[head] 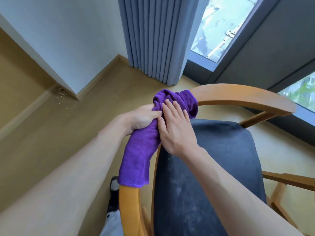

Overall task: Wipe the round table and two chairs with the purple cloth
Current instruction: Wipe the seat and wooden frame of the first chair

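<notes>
On the chair (238, 96) rail, left hand (143, 119) grips purple cloth (138, 155); right hand (175, 128) presses flat.

Cloth (139, 150) draped over chair (238, 96) rail; curtain (156, 40) behind.

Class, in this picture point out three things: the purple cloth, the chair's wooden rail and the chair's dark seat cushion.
purple cloth (139, 155): head view, on the flat lower stretch draped over the rail.
wooden rail (238, 95): head view, on the bare curved top beyond the cloth.
seat cushion (213, 167): head view, on its dusty dark middle.
</notes>
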Tool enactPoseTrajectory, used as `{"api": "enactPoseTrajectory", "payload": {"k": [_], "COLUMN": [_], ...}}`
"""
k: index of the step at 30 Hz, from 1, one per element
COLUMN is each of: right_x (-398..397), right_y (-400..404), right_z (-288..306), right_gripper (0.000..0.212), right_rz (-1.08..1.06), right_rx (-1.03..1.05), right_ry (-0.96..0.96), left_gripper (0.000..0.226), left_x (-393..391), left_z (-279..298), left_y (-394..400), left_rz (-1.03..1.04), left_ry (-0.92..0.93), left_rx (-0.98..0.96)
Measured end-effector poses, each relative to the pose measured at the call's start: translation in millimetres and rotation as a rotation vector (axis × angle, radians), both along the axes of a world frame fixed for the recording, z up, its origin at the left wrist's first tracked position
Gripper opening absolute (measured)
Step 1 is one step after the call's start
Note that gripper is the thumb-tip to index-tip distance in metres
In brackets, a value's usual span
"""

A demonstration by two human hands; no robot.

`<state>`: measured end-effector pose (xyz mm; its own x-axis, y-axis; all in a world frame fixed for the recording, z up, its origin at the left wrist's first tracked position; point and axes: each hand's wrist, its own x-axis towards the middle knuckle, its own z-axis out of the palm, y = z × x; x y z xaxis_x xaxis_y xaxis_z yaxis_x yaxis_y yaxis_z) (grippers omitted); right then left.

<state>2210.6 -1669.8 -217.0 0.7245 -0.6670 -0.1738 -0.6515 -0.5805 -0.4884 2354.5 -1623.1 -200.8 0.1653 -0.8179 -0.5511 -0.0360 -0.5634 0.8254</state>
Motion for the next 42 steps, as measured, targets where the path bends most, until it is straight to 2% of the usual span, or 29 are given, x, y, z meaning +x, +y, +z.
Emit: {"api": "enactPoseTrajectory", "payload": {"k": [4, 10, 16, 20, 23, 26, 31, 36, 39, 42], "right_x": [-6.0, -16.8, -47.3, -86.2, -107.1, -102.5, -69.7, -15.5, 22.8, 48.3], "right_y": [-30.0, -89.7, -141.9, -171.8, -191.3, -199.8, -182.3, -126.4, -82.6, -37.8], "right_z": [-2.1, -3.3, -2.4, 0.4, -0.2, -4.5, -3.9, 7.8, 16.0, 26.4], "right_gripper": [0.062, 0.063, 0.062, 0.064, 0.063, 0.062, 0.058, 0.047, 0.034, 0.025], "right_rz": [-0.02, -0.18, -0.418, -0.591, -0.706, -0.779, -0.769, -0.667, -0.59, -0.465], "right_rx": [-0.121, -0.192, -0.181, -0.15, -0.141, -0.131, -0.132, -0.126, -0.078, -0.025], "right_ry": [0.068, 0.157, 0.201, 0.222, 0.263, 0.253, 0.093, -0.103, -0.108, -0.033], "left_gripper": [0.041, 0.039, 0.036, 0.027, 0.031, 0.041, 0.041, 0.031, 0.024, 0.025], "left_x": [-1.4, -14.9, -46.1, -93.3, -125.0, -135.2, -100.3, -43.1, -13.0, 10.0], "left_z": [-7.5, -19.3, -26.4, -24.0, -24.1, -28.7, -36.8, -37.9, -28.6, -14.5], "left_y": [-42.7, -121.7, -207.4, -257.6, -284.4, -293.9, -266.2, -181.8, -123.1, -63.9], "left_rz": [-0.145, -0.28, -0.531, -0.712, -0.786, -0.774, -0.632, -0.341, -0.201, -0.153], "left_ry": [-0.099, -0.281, -0.411, -0.603, -0.697, -0.741, -0.769, -0.593, -0.571, -0.542], "left_rx": [-0.095, -0.148, -0.143, -0.18, -0.242, -0.254, -0.245, -0.181, -0.061, 0.085]}}
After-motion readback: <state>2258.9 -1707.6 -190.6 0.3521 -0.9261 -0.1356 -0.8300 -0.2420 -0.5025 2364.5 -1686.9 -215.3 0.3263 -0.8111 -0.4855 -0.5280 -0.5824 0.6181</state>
